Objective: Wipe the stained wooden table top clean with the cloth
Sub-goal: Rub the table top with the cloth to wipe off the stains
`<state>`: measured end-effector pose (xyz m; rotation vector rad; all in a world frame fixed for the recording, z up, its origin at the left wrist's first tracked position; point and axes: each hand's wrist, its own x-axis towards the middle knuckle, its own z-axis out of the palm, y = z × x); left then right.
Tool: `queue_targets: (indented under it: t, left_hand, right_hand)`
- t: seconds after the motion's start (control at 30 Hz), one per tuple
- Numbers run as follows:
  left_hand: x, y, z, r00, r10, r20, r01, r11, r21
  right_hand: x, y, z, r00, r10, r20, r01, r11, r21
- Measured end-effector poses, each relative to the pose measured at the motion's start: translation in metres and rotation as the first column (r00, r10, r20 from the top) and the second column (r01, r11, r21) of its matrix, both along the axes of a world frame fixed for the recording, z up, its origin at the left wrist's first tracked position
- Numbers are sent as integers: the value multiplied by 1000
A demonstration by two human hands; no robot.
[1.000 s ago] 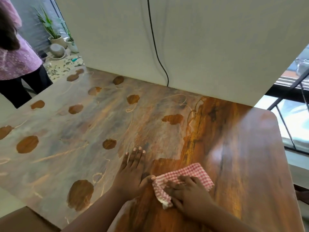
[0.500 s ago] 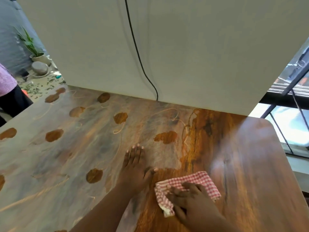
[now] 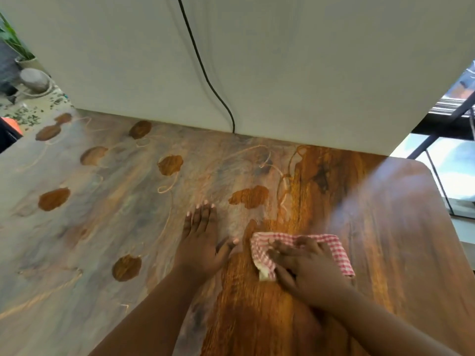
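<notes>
The right hand [image 3: 308, 268] has slid the cloth [image 3: 303, 249] slightly right, fingers pressing it flat; left hand [image 3: 203, 242] stays spread on the desk [image 3: 398, 240], whose grey film remains leftward.

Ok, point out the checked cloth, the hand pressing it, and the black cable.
red-and-white checked cloth [image 3: 336, 249]: head view, its right half beside the fingers.
right hand [image 3: 308, 268]: head view, back of the hand.
black cable [image 3: 205, 75]: head view, mid-run on the wall.

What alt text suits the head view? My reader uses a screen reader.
A right hand presses a red-checked cloth onto a wooden table top, its right part wiped brown, its left still grey-filmed. The left hand rests flat beside it.
</notes>
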<state>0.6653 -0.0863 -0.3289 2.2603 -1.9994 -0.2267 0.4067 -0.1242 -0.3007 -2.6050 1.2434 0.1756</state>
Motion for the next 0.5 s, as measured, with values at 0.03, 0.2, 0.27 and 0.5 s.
queue_targets:
  t: [0.03,0.2,0.27,0.5]
  left_hand:
    - [0,0,0,1000,2,3,-2,1000,-1]
    - [1,-3,-1,999,42,-35,-43,999,-23]
    - [3,-8,-1,998,43,-37,-44,999,-27]
    - [7,-15,-4,998,18,-53,-21,999,-40]
  right_hand:
    - [1,-16,2,999,-46,-15,46,999,-18]
    - [56,-67,0,974,-228,5,228,972,-61]
    - [68,-64,-4,970,-243,19,244,968,-51]
    - [47,-16,-5,995,-80,68,81,997,-10]
